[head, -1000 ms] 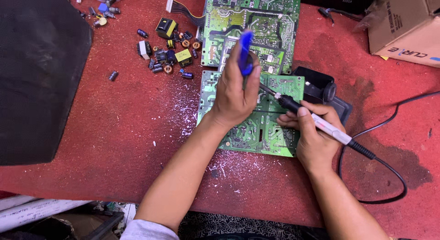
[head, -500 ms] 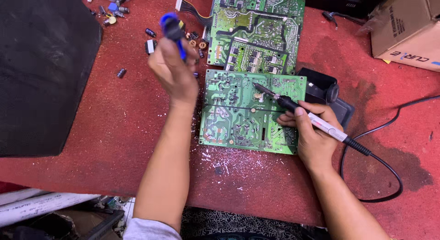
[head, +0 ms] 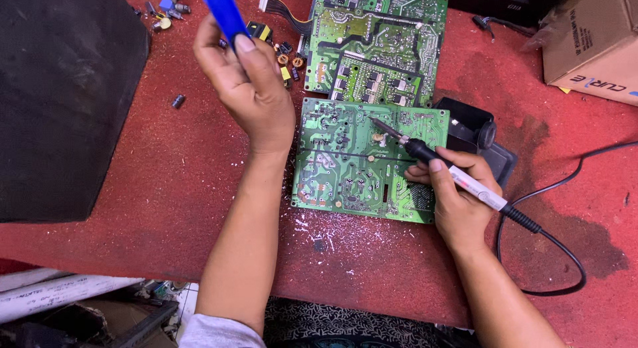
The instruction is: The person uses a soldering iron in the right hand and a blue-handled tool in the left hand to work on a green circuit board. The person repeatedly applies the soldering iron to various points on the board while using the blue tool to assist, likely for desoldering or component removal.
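My left hand [head: 246,82] is raised over the red table, gripping a blue tool [head: 224,12] whose upper end leaves the frame. It hovers left of a green circuit board [head: 352,168] lying solder side up. My right hand [head: 455,198] rests on that board's right edge and holds a soldering iron [head: 458,178] like a pen. The iron's tip touches the board near its upper middle. A second, larger green circuit board [head: 375,45] lies just behind the first.
Several loose small electronic parts [head: 286,55] lie scattered behind my left hand. A big black slab [head: 60,102] fills the left side. A black iron stand [head: 475,132] sits right of the boards, a cardboard box [head: 591,42] at the far right. The iron's black cord [head: 565,255] loops right.
My left hand lifted the blue tool off the near board and swung it left and up. My right hand and the soldering iron stayed on the board.
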